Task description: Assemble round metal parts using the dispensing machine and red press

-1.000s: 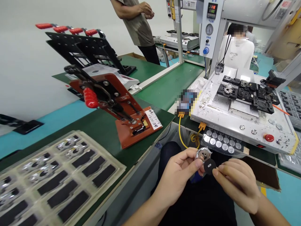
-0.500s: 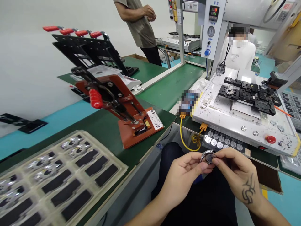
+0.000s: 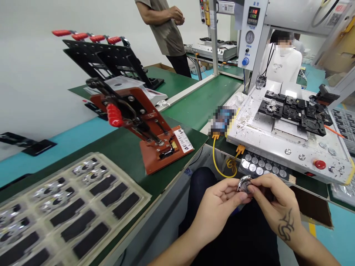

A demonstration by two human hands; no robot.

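A small shiny chrome ring-shaped part is held above my lap, with a grey round face inside its rim. My left hand grips it from the left between thumb and curled fingers. From the right, the thumb and index finger of my right hand pinch its edge; the fingertips hide some of it. Just beyond my hands lies a sheet of round silver stickers. A similar chrome part sits in a black fixture on the white machine.
At left, a plastic tray holds chrome parts in some pockets. A red-brown toggle clamp fixture stands behind it on the green table. The white machine with a red button is at right. Two people are in the background.
My right hand has shifted slightly left, and its fingers cover the part's edge a little differently. My left hand keeps its grip. The camera view has moved very slightly.
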